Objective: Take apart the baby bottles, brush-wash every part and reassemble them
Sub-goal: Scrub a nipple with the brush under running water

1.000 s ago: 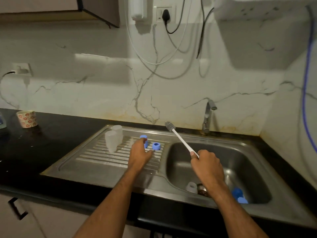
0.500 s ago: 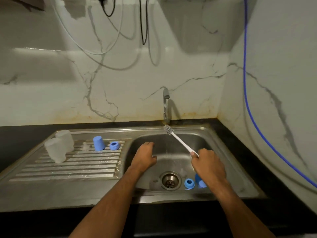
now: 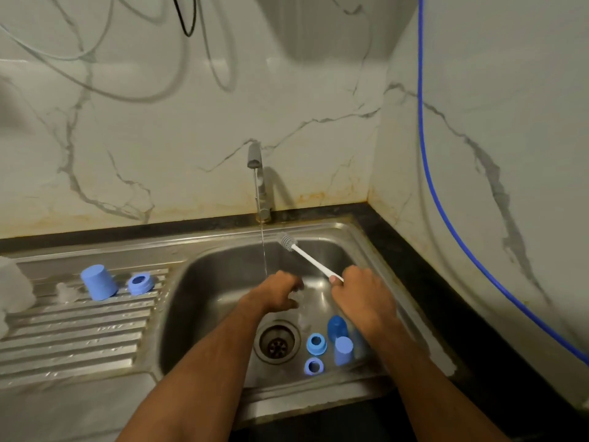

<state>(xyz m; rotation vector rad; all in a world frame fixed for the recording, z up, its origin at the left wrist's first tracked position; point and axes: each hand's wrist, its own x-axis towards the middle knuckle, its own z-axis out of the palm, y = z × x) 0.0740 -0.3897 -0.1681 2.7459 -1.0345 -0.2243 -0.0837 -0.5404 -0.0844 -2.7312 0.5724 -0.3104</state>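
Drainboard (image 3: pixel 79 327) on the far left: frosted clear bottle bodies (image 3: pixel 14 290) at the frame edge, partly cut off. Just right of them a small clear part (image 3: pixel 65 291), too blurred to identify. Next, a blue cap (image 3: pixel 98 282) standing mouth-down, tilted slightly, with a blue screw ring (image 3: pixel 141 283) just beside it, opening up.

Sink basin (image 3: pixel 204 282) is right of the drainboard, set into the black tabletop (image 3: pixel 424 269). Tap (image 3: pixel 258 177) at the back wall is running; thin stream drops into the basin and meets the left hand (image 3: pixel 274 293).

Left hand is over the basin under the stream, grip curled around a small clear part (image 3: pixel 294 296), probably a teat; motion blur, so I cannot tell exactly how it's pinched. Drain (image 3: pixel 276 341) sits directly below that hand.

Right of the drain, on the basin floor: two blue screw rings, one (image 3: pixel 316 342) nearer the wall, one (image 3: pixel 314 366) nearer the camera, close to each other. Just right of them a dark blue cap (image 3: pixel 337 327) and a lighter blue cap (image 3: pixel 343 349), touching or nearly so; the right wrist partly covers that cluster.

Right hand (image 3: pixel 363 293) is over the right side of the basin, grip clamped on the white handle of the bottle brush (image 3: pixel 310 260). Brush runs up and left from the fist, grey bristle head near the back rim of the basin, just right of the water stream, not in it. Brush is apart from the part in the left hand.

Blue hose (image 3: pixel 425 154) runs down the right-hand wall, well clear of the sink.
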